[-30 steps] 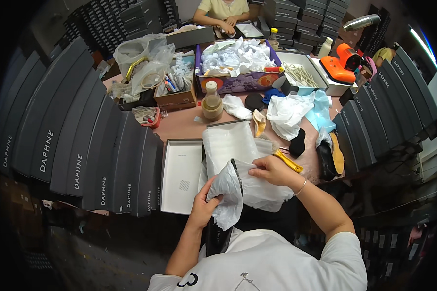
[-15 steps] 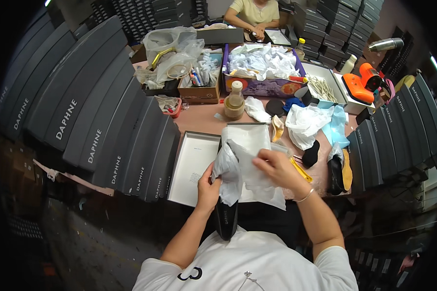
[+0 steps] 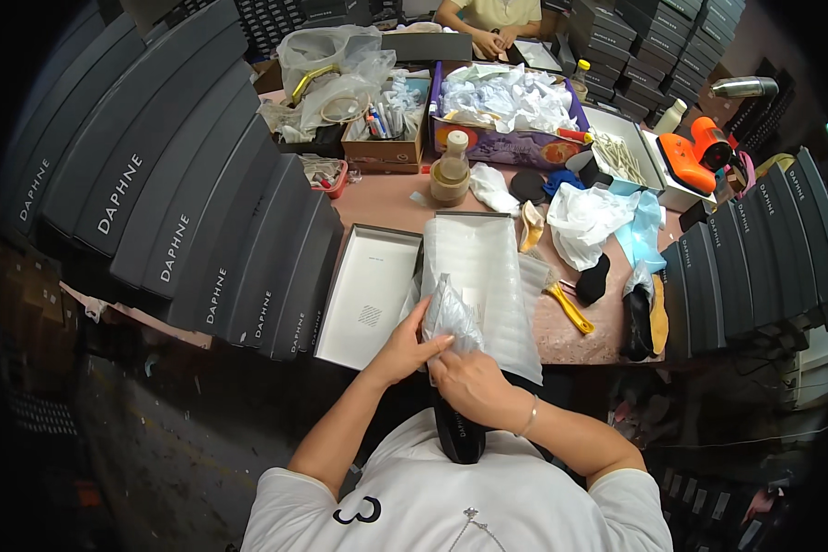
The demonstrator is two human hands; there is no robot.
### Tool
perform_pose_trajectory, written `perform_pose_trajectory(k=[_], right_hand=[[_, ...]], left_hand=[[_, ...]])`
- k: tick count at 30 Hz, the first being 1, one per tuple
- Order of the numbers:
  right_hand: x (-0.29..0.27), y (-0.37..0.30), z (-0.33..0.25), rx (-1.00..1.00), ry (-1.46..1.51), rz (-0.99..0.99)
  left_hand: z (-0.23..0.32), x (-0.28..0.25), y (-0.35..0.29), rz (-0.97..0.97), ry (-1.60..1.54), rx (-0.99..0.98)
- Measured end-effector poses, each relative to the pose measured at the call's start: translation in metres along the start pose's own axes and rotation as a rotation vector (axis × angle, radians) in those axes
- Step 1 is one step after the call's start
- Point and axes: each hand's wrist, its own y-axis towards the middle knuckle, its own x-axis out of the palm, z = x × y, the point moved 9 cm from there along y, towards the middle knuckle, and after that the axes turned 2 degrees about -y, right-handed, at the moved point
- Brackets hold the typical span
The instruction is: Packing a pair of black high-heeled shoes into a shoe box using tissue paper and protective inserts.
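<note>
A black shoe [image 3: 458, 440] points away from me, its heel end against my shirt. Thin grey-white wrapping paper [image 3: 451, 311] covers its front part and comes to a peak at the toe. My left hand [image 3: 401, 346] grips the wrapped part from the left, thumb on top. Closed over the paper's near edge is my right hand [image 3: 477, 385], with its fingertips partly hidden. Just beyond lies an open shoe box [image 3: 474, 216] lined with white foam sheet [image 3: 501, 285]. Its pale-inside lid [image 3: 368, 276] rests to the left.
Grey shoe boxes [image 3: 179, 212] stand in a row at left, more boxes [image 3: 745, 248] at right. Behind are a bottle [image 3: 450, 175], a purple carton [image 3: 497, 138] of crumpled paper and an orange tool [image 3: 685, 164]. A yellow-handled brush [image 3: 570, 309] and another shoe [image 3: 637, 317] lie right. Someone sits opposite.
My right hand has come down and left onto the shoe. The loose paper it held up now lies folded tightly round the shoe's front. The view has shifted slightly.
</note>
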Motion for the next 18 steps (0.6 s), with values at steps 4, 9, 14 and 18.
perform_pose_trajectory(k=[4,9,14,18], right_hand=[[-0.026,-0.023,0.002,0.047,0.140,-0.028],[-0.038,-0.002,0.043,0.325,0.174,0.189],[-0.004,0.029,0.089,0.445,0.279,0.219],[0.022,0.038,0.094,0.427,0.307,0.341]], left_hand=[[0.021,-0.009,-0.006,0.091,0.239,0.080],[0.050,-0.001,-0.008,0.218,0.236,0.128],[0.060,0.006,-0.009,0.161,0.306,0.133],[0.063,0.006,-0.011,0.121,0.355,0.124]])
